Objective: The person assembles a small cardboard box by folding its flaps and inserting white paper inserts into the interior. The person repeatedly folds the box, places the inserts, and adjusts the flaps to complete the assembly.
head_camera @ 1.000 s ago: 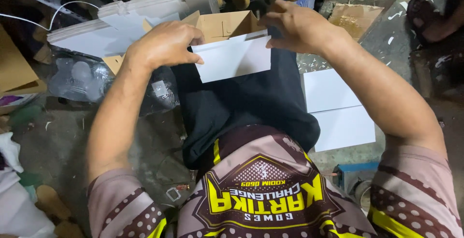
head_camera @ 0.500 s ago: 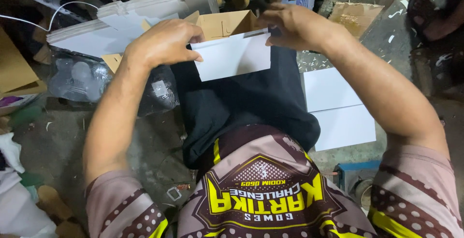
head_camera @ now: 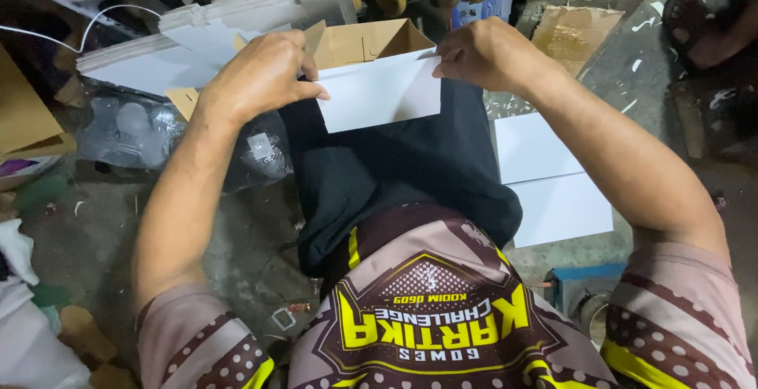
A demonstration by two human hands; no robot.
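Concrete floor (head_camera: 95,223), gritty and cluttered, runs under your lap.
Your left hand (head_camera: 257,77) and right hand (head_camera: 485,53) pinch the top corners of the small white cardboard box (head_camera: 383,93), flat white sheets (head_camera: 553,180) lying at the floor's right edge.

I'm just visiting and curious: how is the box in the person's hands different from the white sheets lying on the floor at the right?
The box is folded up, with standing walls and an open top showing its brown inside; the white sheets lie flat, showing only white. The box is held between the left hand and right hand over the lap; the sheets rest untouched on the floor. Both have the same plain white face.
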